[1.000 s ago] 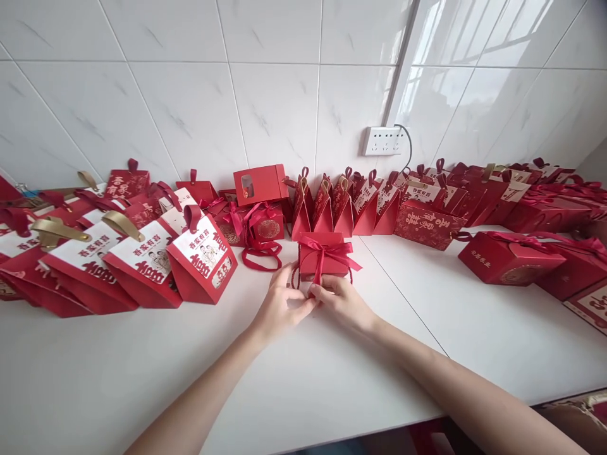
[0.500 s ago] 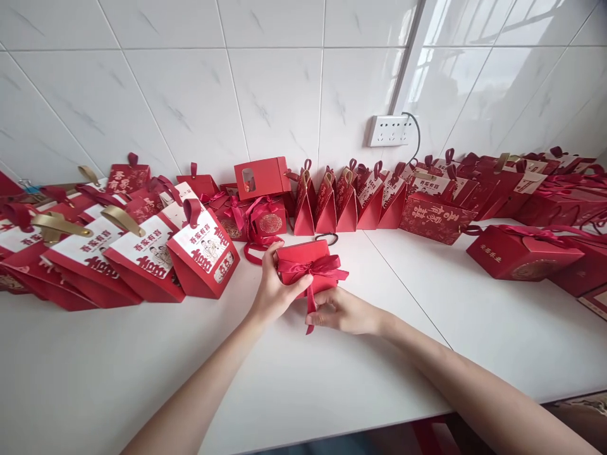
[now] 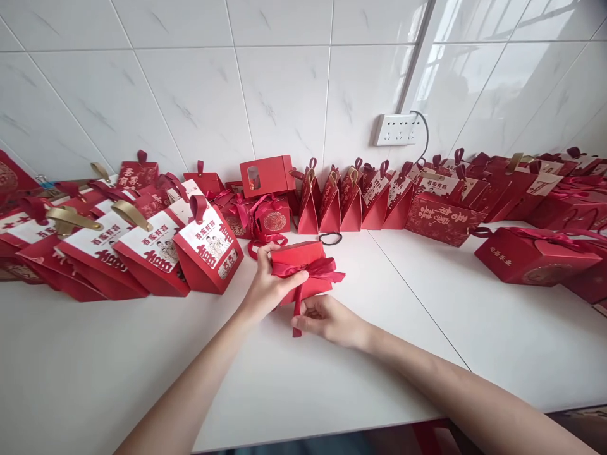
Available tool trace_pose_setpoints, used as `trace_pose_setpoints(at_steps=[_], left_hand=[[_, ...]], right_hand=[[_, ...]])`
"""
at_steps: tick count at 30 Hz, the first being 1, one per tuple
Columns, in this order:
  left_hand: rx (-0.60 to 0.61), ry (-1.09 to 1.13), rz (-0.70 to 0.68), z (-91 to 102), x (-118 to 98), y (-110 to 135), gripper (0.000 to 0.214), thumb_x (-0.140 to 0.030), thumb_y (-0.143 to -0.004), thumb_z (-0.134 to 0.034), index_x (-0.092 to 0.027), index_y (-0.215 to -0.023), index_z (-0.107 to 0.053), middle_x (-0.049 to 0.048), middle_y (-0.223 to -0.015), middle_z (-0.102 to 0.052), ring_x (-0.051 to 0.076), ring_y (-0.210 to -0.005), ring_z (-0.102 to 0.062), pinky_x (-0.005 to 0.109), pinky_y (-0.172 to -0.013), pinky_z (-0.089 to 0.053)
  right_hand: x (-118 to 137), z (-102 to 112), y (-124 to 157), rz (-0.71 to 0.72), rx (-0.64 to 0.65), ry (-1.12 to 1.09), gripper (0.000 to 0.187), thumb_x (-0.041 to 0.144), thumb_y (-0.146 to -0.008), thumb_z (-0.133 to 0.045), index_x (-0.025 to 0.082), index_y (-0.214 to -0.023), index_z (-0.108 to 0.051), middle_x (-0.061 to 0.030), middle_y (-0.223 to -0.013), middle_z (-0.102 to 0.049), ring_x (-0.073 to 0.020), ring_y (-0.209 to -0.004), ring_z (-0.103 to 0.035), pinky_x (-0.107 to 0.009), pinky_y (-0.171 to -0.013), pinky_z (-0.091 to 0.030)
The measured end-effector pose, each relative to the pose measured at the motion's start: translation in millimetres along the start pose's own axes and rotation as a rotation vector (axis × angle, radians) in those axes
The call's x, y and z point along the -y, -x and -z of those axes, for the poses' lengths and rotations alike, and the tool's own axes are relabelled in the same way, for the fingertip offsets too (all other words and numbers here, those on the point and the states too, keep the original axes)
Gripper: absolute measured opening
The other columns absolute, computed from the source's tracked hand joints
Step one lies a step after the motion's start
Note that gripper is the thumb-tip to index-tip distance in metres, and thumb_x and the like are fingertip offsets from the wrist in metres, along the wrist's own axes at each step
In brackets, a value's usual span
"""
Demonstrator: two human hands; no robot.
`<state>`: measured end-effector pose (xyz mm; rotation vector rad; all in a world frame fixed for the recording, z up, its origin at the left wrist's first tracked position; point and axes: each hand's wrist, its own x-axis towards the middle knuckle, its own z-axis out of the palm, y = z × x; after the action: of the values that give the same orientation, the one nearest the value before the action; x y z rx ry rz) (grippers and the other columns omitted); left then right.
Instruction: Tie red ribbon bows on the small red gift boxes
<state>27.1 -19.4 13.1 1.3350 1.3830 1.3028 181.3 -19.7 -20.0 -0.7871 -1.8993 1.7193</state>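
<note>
A small red gift box (image 3: 296, 254) sits on the white table in front of me, a dark pink satin ribbon (image 3: 327, 269) tied across it in a bow. My left hand (image 3: 270, 284) grips the box from the left, its thumb pressing on the bow's knot. One ribbon tail hangs down over the near side of the box. My right hand (image 3: 322, 317) pinches that tail near its lower end between thumb and fingers. The side of the box under my left palm is hidden.
Red gift boxes with ribbon handles (image 3: 208, 253) crowd the left side. Narrow triangular boxes (image 3: 308, 205) line the tiled wall, and more boxes (image 3: 535, 256) fill the right. A black loop (image 3: 331, 239) lies just behind the box. A power strip (image 3: 398, 129) is on the wall.
The box has shifted slightly left and tilted a little in my left hand. My right hand has moved slightly left, still pinching the ribbon tail. The black loop is more fully visible.
</note>
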Motion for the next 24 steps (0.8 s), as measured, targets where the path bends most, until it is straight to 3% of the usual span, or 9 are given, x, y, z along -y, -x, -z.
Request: trace_pose_setpoints(at_steps=[7, 12, 24], left_hand=[[-0.060, -0.059, -0.041, -4.5, -0.7, 1.0, 0.061, -0.030, -0.056, -0.075, -0.024, -0.104, -0.038, 0.0075, -0.125, -0.049, 0.023, -0.111, -0.057, 0.037, -0.091, -0.047], [-0.060, -0.055, -0.070, -4.6, 2.9, 0.5, 0.059, -0.030, -0.058, -0.074, -0.024, -0.105, -0.038, 0.0051, -0.114, -0.054, 0.021, -0.105, -0.059, 0.036, -0.088, -0.049], [-0.093, -0.062, -0.060, -6.7, 5.6, 1.5, 0.061, -0.030, -0.058, -0.074, -0.024, -0.107, -0.038, 0.0058, -0.114, -0.053, 0.021, -0.104, -0.059, 0.038, -0.092, -0.046]], right_hand=[[2.5, 0.0, 1.8, 0.009, 0.056, 0.002, 0.030, 0.040, -0.081, -0.064, 0.014, -0.067, -0.058, 0.0009, -0.064, -0.053, -0.0086, -0.055, -0.041, -0.023, -0.054, -0.033], [-0.4, -1.4, 3.1, 0.031, 0.018, 0.122, 0.024, 0.032, -0.084, -0.057, 0.016, -0.067, -0.052, -0.0016, -0.067, -0.059, -0.0106, -0.058, -0.047, -0.023, -0.054, -0.036], [-4.1, -2.2, 6.4, 0.040, 0.089, 0.118, 0.025, 0.037, -0.084, -0.058, 0.016, -0.072, -0.053, -0.0022, -0.067, -0.059, -0.0115, -0.059, -0.052, -0.023, -0.053, -0.039]])
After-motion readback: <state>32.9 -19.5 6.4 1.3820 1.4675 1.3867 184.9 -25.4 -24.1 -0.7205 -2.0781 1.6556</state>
